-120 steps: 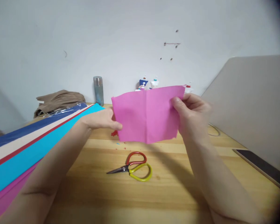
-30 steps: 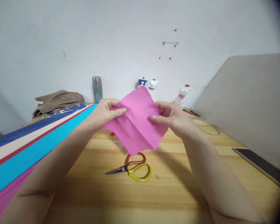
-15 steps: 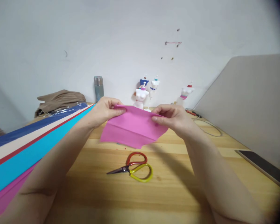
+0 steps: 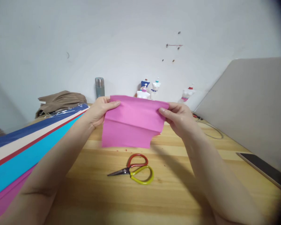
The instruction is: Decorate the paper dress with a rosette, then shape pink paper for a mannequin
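A creased pink sheet, cloth or soft paper, hangs spread out above the table between my hands. My left hand pinches its upper left corner, thumb in front. At the upper right corner, my right hand grips it the same way, with the fingers behind. A piece is cut out of the sheet's lower right corner. Below it, scissors with one red and one yellow handle lie on the wooden table, blades pointing left; neither hand touches them.
Coloured sheets in blue, cream, red, cyan and pink lie at the left. Behind them are a brown cloth and a flask. Small white mannequins stand by the wall. A phone and a grey panel are at the right.
Both hands have raised the top edge of the pink sheet and drawn slightly apart. The sheet now hangs flatter and more upright, hiding more of the mannequins. The scissors have stayed put.
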`<state>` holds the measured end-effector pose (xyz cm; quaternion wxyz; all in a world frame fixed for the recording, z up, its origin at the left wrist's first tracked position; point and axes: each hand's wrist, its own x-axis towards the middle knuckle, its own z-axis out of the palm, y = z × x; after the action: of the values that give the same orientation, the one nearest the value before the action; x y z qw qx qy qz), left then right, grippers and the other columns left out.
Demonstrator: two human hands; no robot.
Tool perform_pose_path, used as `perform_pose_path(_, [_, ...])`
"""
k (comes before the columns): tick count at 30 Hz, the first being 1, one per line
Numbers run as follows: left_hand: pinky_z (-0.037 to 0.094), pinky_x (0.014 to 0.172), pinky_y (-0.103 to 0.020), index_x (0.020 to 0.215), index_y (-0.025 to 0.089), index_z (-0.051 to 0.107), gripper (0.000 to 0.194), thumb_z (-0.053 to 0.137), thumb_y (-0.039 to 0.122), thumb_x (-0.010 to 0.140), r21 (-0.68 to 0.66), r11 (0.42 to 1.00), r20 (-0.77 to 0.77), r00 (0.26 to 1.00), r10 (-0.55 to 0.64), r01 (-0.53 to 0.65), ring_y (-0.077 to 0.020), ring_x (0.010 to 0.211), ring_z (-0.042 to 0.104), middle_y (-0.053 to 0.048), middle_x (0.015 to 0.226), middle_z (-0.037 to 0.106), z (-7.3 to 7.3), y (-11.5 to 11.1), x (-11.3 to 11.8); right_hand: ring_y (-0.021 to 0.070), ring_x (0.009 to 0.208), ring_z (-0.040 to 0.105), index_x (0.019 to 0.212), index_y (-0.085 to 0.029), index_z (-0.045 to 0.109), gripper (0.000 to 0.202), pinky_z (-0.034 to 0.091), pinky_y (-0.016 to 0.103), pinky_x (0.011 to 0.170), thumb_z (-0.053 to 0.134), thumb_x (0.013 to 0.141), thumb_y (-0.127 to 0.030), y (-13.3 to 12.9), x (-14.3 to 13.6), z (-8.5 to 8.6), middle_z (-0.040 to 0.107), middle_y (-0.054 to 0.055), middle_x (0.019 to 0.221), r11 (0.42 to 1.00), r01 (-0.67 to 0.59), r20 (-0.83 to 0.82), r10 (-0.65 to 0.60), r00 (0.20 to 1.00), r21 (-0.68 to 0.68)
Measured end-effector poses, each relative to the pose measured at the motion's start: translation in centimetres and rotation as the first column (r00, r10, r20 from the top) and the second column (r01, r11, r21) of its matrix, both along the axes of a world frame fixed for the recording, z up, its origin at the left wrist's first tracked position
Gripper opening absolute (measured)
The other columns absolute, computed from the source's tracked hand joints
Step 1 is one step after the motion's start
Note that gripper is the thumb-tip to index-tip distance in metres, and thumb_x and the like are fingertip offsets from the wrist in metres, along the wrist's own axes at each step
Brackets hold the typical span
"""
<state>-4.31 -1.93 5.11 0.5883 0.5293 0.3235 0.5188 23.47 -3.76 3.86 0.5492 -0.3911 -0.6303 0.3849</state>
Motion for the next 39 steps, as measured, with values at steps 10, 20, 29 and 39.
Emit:
perform_pose_path(10, [0.056,0.068,-0.025,0.076,0.01,0.077,0.021,0.091,0.024,0.069,-0.066,0.998,0.021,1.0,-0.004,0.006,-0.0142,0.064,0.068,-0.007,0.07,0.074,-0.7,0.8,-0.1,0.0172,0.059,0.059,0.073,-0.028,0.078,0.039,0.053,0.034,0.058,0.096,0.059,-0.06,-0.2,-0.1,0.0,0.071,0.002,0.069,0.999,-0.003,-0.025,0.002,1.0,-0.052])
perform_pose_path(20, [0.061,0.077,-0.032,0.084,0.014,0.074,0.015,0.084,0.023,0.077,-0.132,0.978,0.123,0.976,0.179,-0.163,-0.0172,0.073,0.071,-0.005,0.079,0.075,-0.8,2.2,-0.8,0.0245,0.082,0.075,0.156,-0.032,0.05,0.098,0.062,0.038,0.071,0.092,0.068,-0.048,-0.5,-0.4,-0.2,0.08,0.006,0.101,0.974,-0.185,0.098,0.198,0.975,-0.131])
perform_pose_path(29, [0.061,0.072,-0.029,0.081,0.017,0.073,0.008,0.078,0.023,0.081,-0.165,0.961,0.134,0.961,0.243,-0.22,-0.0184,0.073,0.07,-0.005,0.075,0.074,-0.5,2.6,-1.0,0.023,0.089,0.076,0.171,-0.039,0.025,0.112,0.065,0.039,0.072,0.087,0.077,-0.046,-0.2,-0.2,-1.3,0.07,0.011,0.139,0.977,-0.211,0.223,0.206,0.953,-0.002])
perform_pose_path(39, [0.051,0.06,-0.025,0.078,0.014,0.077,0.022,0.086,0.033,0.074,0.09,0.995,-0.243,0.97,-0.029,0.052,-0.0142,0.061,0.064,-0.005,0.074,0.074,0.2,-1.0,0.0,0.0344,0.138,0.06,0.144,-0.029,0.064,0.059,0.056,0.055,0.107,0.076,0.089,-0.047,-1.8,-1.3,-0.8,0.063,0.014,0.149,0.868,0.045,0.381,-0.263,0.887,0.494])
